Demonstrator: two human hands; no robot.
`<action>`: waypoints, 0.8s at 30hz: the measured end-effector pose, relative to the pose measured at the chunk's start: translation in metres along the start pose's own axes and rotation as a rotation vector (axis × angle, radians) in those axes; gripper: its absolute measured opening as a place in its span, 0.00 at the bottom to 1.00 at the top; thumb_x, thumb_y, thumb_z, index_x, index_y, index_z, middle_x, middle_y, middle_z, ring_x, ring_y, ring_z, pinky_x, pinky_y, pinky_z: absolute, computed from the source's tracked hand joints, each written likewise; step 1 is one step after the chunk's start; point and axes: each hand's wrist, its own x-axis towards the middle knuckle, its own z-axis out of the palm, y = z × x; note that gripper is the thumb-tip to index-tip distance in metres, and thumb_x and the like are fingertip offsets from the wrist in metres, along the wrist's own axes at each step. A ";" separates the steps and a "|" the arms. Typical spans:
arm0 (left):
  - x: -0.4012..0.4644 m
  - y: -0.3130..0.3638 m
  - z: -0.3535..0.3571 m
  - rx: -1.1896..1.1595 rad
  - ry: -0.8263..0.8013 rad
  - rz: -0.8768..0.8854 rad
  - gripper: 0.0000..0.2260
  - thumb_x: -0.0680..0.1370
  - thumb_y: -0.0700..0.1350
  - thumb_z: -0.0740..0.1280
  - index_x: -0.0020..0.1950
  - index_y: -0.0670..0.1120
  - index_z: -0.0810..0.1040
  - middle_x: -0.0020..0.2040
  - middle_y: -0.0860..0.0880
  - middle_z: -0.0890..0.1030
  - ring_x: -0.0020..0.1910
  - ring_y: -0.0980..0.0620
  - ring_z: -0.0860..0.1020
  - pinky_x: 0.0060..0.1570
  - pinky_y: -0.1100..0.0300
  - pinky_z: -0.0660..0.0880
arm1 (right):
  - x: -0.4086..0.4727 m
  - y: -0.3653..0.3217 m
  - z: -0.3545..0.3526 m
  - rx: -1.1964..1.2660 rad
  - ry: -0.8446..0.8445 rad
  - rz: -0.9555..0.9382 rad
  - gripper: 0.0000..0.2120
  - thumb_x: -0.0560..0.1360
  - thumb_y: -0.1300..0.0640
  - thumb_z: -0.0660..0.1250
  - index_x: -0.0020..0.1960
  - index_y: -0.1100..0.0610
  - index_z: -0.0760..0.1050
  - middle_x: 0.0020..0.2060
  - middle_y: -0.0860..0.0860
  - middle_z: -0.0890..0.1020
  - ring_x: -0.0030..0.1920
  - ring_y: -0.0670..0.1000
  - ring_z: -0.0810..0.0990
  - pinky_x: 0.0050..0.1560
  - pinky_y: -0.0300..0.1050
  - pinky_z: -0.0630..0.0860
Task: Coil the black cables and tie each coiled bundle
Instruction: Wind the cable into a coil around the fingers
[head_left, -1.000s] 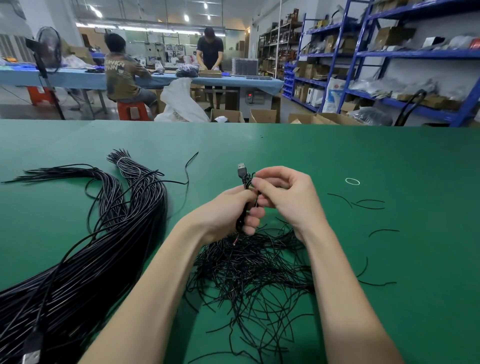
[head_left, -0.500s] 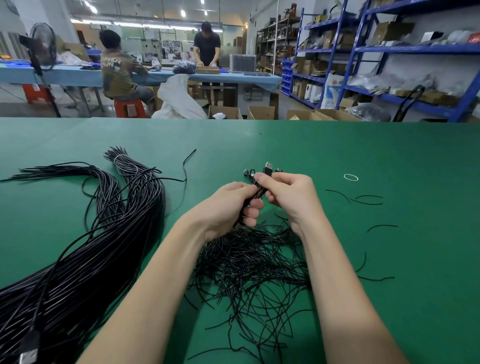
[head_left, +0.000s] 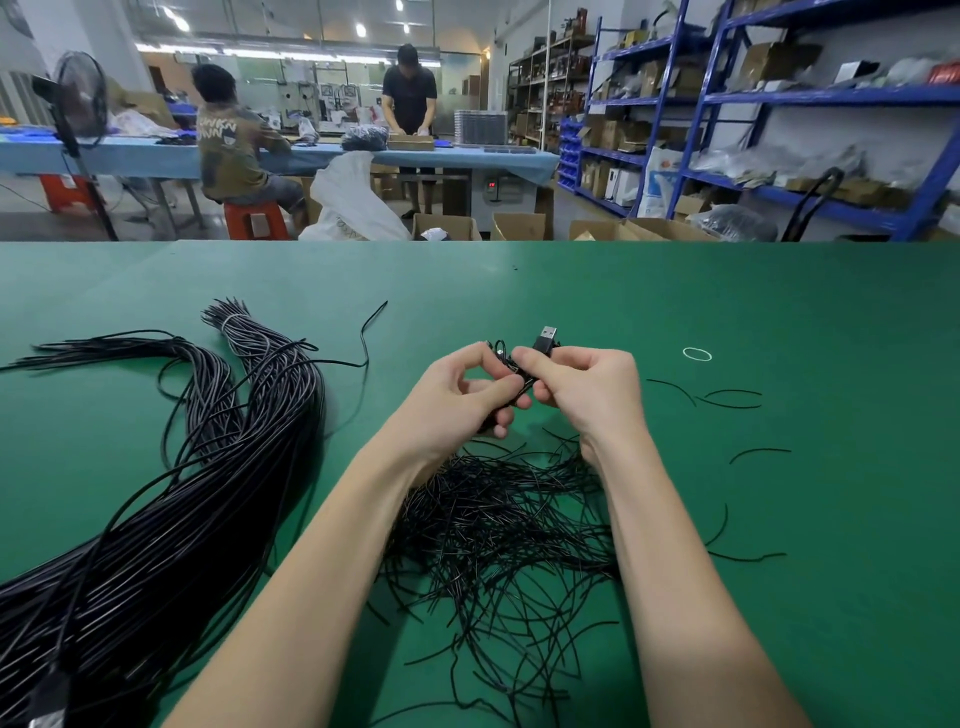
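Green bench (head_left: 779, 312), frame center: coiled cable (head_left: 511, 387) pinched btwn left hand (head_left: 457, 400) & right hand (head_left: 587, 389). USB plug (head_left: 545, 340) swung from upper left of the hands to upper right vs 1 s ago, so prob. twisting the tie shut; bundle nearly done.

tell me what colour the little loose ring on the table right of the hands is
White, a thin rubber band lying on the green table, seen in the head view.

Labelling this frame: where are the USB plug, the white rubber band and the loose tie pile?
USB plug (head_left: 547, 332), head view, metal shell.
White rubber band (head_left: 696, 354), head view, loop's rim.
Loose tie pile (head_left: 498, 525), head view, pile's middle.
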 end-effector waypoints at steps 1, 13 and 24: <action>0.000 0.000 0.000 0.051 0.008 0.017 0.07 0.79 0.39 0.69 0.45 0.41 0.73 0.38 0.41 0.83 0.28 0.53 0.72 0.32 0.63 0.74 | 0.000 0.000 -0.001 -0.001 0.013 0.002 0.12 0.69 0.55 0.81 0.32 0.55 0.82 0.21 0.47 0.79 0.23 0.42 0.75 0.42 0.41 0.78; 0.004 -0.008 -0.005 0.607 0.107 0.146 0.04 0.76 0.46 0.74 0.50 0.51 0.88 0.30 0.52 0.84 0.26 0.67 0.75 0.31 0.76 0.67 | -0.003 0.009 0.001 0.033 0.086 0.103 0.14 0.68 0.56 0.81 0.27 0.55 0.81 0.23 0.48 0.81 0.26 0.43 0.79 0.55 0.55 0.82; 0.009 -0.019 -0.011 -0.435 0.233 -0.259 0.02 0.72 0.34 0.75 0.44 0.36 0.85 0.40 0.41 0.85 0.32 0.54 0.81 0.37 0.66 0.80 | 0.002 0.001 -0.008 0.225 -0.198 0.061 0.08 0.78 0.53 0.73 0.51 0.58 0.82 0.36 0.48 0.87 0.37 0.48 0.87 0.40 0.37 0.82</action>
